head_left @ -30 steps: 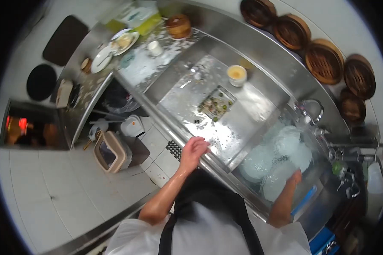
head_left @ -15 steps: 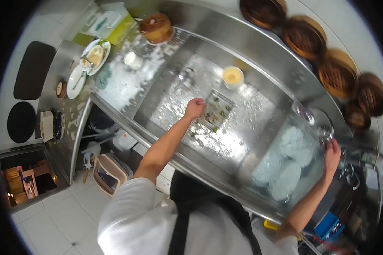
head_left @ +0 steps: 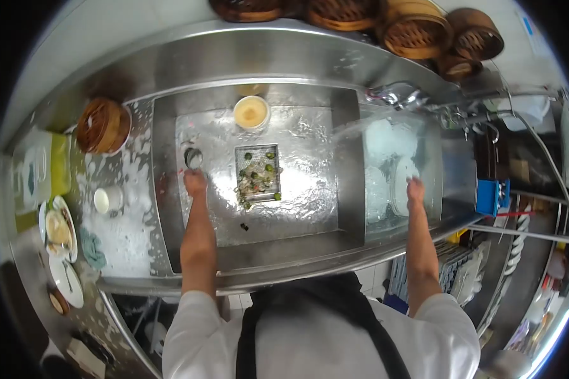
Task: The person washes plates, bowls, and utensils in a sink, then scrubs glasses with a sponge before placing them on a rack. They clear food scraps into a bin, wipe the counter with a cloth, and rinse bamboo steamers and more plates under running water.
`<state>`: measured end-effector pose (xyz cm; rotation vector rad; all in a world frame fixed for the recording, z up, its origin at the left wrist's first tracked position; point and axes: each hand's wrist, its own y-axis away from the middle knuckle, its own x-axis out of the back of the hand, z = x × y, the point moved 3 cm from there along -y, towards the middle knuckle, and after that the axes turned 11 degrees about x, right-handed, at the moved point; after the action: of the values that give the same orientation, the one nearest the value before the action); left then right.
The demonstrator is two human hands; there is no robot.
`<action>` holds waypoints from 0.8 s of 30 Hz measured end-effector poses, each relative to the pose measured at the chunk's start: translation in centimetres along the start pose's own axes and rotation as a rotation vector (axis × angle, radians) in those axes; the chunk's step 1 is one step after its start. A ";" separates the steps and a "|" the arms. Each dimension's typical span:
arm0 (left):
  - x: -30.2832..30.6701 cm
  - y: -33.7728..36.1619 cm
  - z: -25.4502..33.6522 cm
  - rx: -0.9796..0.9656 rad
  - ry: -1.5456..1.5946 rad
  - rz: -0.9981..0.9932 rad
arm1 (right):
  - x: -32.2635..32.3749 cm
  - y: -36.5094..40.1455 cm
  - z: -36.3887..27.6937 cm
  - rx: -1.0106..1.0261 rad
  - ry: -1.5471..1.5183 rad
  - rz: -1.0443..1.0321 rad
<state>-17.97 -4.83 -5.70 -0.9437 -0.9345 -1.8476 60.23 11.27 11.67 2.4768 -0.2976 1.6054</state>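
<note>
Over the left part of the shallow steel basin [head_left: 303, 221], my left hand [head_left: 196, 183] is closed at a small shiny metal cup-like piece [head_left: 195, 158]. My right hand [head_left: 415, 191] is at the water-filled basin on the right, its fingers pinched on the edge of a white plate [head_left: 399, 192]. Other white dishes [head_left: 380, 142] lie under the water beside it. Between my hands, a square drain strainer [head_left: 256, 174] holds food scraps and green bits. A pale cup with yellowish contents [head_left: 251, 113] stands at the basin's back wall.
On the soapy left counter are a bamboo steamer [head_left: 103, 125], a white cup [head_left: 107, 199], a cloth [head_left: 93, 249] and plates with leftovers [head_left: 59, 230]. A tap [head_left: 395, 95] stands behind the right basin. More steamers [head_left: 414, 28] line the back ledge. A blue box [head_left: 490, 197] is at right.
The view has swung to the right. My right hand has left the tap and come down to a plate in the water. My left hand has moved from the strainer to the metal piece.
</note>
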 end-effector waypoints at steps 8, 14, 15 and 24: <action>1.0 21.3 15.9 0.244 0.884 -1.025 | -1.5 3.0 -11.2 -0.288 -1.455 -0.340; -2.9 29.9 26.3 0.252 0.787 -1.305 | -9.1 6.5 -26.1 -0.015 -0.888 -0.582; -1.1 31.5 27.6 0.288 0.787 -1.310 | -11.1 4.9 -26.1 -0.009 -0.902 -0.584; 1.5 30.7 26.9 0.290 0.530 -1.287 | -12.7 4.3 -28.1 0.005 -1.138 -0.626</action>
<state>15.64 6.63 14.58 0.5257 -1.5505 -2.6258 29.39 15.14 11.59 2.7741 0.3350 -0.1032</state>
